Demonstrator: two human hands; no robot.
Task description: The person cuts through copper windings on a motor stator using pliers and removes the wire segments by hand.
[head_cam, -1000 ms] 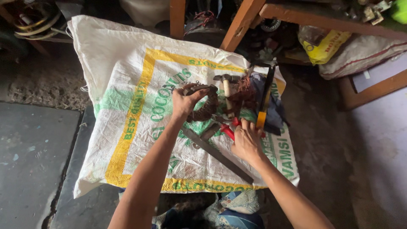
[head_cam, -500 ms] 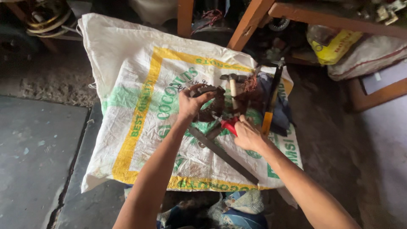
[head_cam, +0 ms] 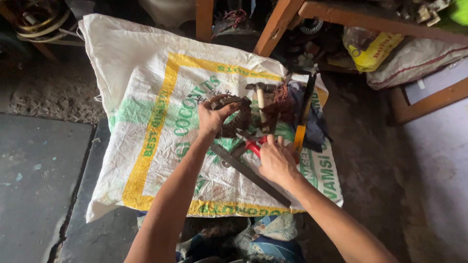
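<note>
My left hand (head_cam: 212,116) grips a dark, ring-shaped metal part with coils (head_cam: 238,120) that rests on a white woven sack (head_cam: 146,97) with yellow and green print. My right hand (head_cam: 276,160) holds red-handled pliers (head_cam: 253,145), whose jaws point toward the ring. A long flat metal file (head_cam: 251,174) lies diagonally on the sack under my hands. A hammer with a wooden handle (head_cam: 260,97) and a bundle of copper wire (head_cam: 282,95) lie just beyond the ring.
A long tool with a yellow handle (head_cam: 303,117) lies on a dark cloth (head_cam: 318,122) at the sack's right. Wooden legs (head_cam: 276,24) stand behind. A yellow bag (head_cam: 368,48) and a grey sack (head_cam: 419,58) lie at the back right. Concrete floor (head_cam: 39,170) at left.
My right hand has closed on the red-handled pliers and lifted them toward the ring. My left hand has kept its grip on the ring. The view has shifted slightly.
</note>
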